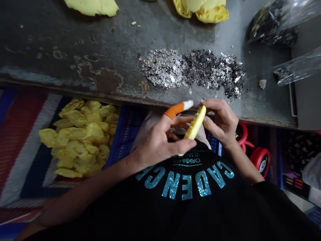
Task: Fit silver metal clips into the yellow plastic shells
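Note:
My left hand grips a curved yellow plastic part between thumb and fingers, with the part tilted and its notched inner side towards that hand. An orange finger cover with a white tip sits on my left index finger, which points away from the part. At the part's upper end, my right hand is closed, with its index fingertip and thumb on the edge. Whether a small piece is pinched there cannot be made out. Small metal pieces and darker metal pieces lie heaped on the bench just beyond.
Larger yellow shells rest along the far side of the worn metal bench. A clear bag of dark pieces stands at the right. Many yellow parts are piled below left, beside a blue crate. Red wheels show below right.

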Tool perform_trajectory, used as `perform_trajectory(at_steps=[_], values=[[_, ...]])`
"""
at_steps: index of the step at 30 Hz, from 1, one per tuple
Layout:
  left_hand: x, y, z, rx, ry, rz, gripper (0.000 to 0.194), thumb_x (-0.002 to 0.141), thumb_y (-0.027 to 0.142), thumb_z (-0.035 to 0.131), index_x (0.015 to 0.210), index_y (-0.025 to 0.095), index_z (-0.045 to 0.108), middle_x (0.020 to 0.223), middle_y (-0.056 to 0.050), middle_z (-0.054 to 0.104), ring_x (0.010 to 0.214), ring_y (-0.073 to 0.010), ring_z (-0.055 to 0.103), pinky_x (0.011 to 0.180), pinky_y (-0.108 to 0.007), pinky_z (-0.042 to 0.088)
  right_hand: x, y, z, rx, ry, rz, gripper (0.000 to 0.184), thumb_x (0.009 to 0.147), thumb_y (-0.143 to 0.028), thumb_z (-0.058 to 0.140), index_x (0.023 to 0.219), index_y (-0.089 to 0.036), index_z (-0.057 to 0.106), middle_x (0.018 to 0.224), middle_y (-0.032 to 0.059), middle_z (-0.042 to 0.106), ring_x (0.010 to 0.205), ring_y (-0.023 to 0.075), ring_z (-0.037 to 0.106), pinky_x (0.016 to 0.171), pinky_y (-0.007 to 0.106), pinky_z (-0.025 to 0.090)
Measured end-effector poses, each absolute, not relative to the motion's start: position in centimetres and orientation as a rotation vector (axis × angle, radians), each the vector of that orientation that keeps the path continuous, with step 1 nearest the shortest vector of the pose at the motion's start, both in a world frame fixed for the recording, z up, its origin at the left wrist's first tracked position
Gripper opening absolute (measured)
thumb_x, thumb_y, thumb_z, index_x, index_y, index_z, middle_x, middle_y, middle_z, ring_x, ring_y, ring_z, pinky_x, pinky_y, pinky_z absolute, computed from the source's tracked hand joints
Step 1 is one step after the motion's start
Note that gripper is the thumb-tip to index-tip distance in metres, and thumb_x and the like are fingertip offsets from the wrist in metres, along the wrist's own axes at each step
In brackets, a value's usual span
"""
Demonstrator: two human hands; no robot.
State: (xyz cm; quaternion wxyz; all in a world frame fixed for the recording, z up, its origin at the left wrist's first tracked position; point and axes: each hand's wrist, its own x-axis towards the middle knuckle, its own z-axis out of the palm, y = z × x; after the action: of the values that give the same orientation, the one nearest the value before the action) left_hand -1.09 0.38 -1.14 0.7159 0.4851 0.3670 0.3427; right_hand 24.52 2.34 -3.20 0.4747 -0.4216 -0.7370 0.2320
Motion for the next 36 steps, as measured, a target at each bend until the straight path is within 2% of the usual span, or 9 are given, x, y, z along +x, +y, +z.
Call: perform_trajectory(at_steps=[3,6,10,14,19,22,26,32,36], values=[[-1.7,0.9,-2.0,0.733,0.614,0.724,0.086,0.088,0.057,0.095,0.165,0.038,0.062,0.135,-0.001,0.088,0.108,-0.0352,0.089,0.068,-0.033,0.071,24.4,2.7,-1.6,-1.031,-1.793,0.872,0.034,0.105,-0.041,0.083,0.136,-0.027,0.082,0.114,0.0033,0.083,0.097,0.0185,0.080,0.086,0.034,0.068],[-2.0,1.1,-2.2,0.606,0.545,0.696,0.082,0.083,0.058,0.097,0.158,0.040,0.066,0.148,-0.001,0.084,0.107,-0.0386,0.090,0.057,-0.035,0.069,24.4,3.0,-0.7,-1.027,-1.745,1.134,0.046,0.101,-0.045,0.090,0.141,-0.025,0.081,0.118,0.0046,0.082,0.106,0.0188,0.079,0.094,0.033,0.067],[-2.0,0.6,-1.6,0.609,0.596,0.702,0.092,0.079,0.054,0.102,0.161,0.040,0.062,0.141,-0.003,0.086,0.110,-0.0381,0.089,0.060,-0.034,0.070,24.2,2.9,0.2,-1.014,-1.748,1.173,0.044,0.102,-0.045,0.088,0.138,-0.022,0.080,0.120,0.0045,0.081,0.105,0.0174,0.077,0.093,0.031,0.065],[-1.7,-0.5,-1.2,0.701,0.667,0.733,0.091,0.087,0.056,0.098,0.167,0.037,0.058,0.129,-0.006,0.088,0.112,-0.0346,0.087,0.066,-0.032,0.069,23.8,2.4,1.3,-1.069,-1.865,1.053,0.031,0.104,-0.034,0.083,0.131,-0.021,0.077,0.116,0.0030,0.078,0.099,0.0155,0.076,0.086,0.029,0.063],[-1.2,-2.4,-0.5,1.049,0.782,0.826,0.089,0.089,0.043,0.098,0.169,0.037,0.058,0.151,-0.008,0.080,0.128,-0.0294,0.081,0.087,-0.030,0.069,23.7,1.2,0.5,-1.009,-1.955,0.706,0.026,0.104,-0.029,0.077,0.130,-0.026,0.073,0.116,0.0024,0.077,0.084,0.0147,0.072,0.081,0.033,0.065],[-1.0,-3.4,-0.1,1.412,0.965,0.839,0.096,0.083,0.043,0.104,0.169,0.032,0.062,0.147,-0.012,0.080,0.129,-0.0340,0.079,0.089,-0.036,0.070,23.9,0.1,-1.7,-0.920,-1.892,0.472,0.036,0.104,-0.031,0.073,0.140,-0.035,0.071,0.119,0.0050,0.080,0.100,0.0256,0.078,0.089,0.045,0.069],[-0.9,-3.9,-0.1,1.866,0.892,0.978,0.094,0.079,0.038,0.106,0.165,0.034,0.068,0.148,-0.010,0.080,0.127,-0.0368,0.079,0.113,-0.054,0.069,24.3,-1.2,-4.7,-0.910,-1.776,0.338,0.043,0.104,-0.040,0.070,0.147,-0.042,0.068,0.128,0.0095,0.081,0.117,0.0355,0.081,0.100,0.058,0.071],[-0.2,-4.3,0.8,1.989,0.782,1.008,0.077,0.089,0.037,0.099,0.160,0.031,0.069,0.152,-0.012,0.076,0.138,-0.0357,0.077,0.123,-0.055,0.064,24.5,-1.9,-6.0,-0.907,-1.705,0.281,0.040,0.102,-0.055,0.071,0.137,-0.037,0.072,0.124,0.0110,0.080,0.115,0.0358,0.082,0.099,0.058,0.071],[0.0,-4.8,1.0,1.962,0.799,1.012,0.073,0.088,0.038,0.101,0.156,0.035,0.072,0.151,-0.009,0.079,0.133,-0.0350,0.079,0.121,-0.055,0.065,24.3,-2.2,-5.3,-0.797,-1.681,0.290,0.045,0.104,-0.044,0.072,0.148,-0.042,0.065,0.127,0.0091,0.082,0.114,0.0338,0.080,0.099,0.056,0.068]])
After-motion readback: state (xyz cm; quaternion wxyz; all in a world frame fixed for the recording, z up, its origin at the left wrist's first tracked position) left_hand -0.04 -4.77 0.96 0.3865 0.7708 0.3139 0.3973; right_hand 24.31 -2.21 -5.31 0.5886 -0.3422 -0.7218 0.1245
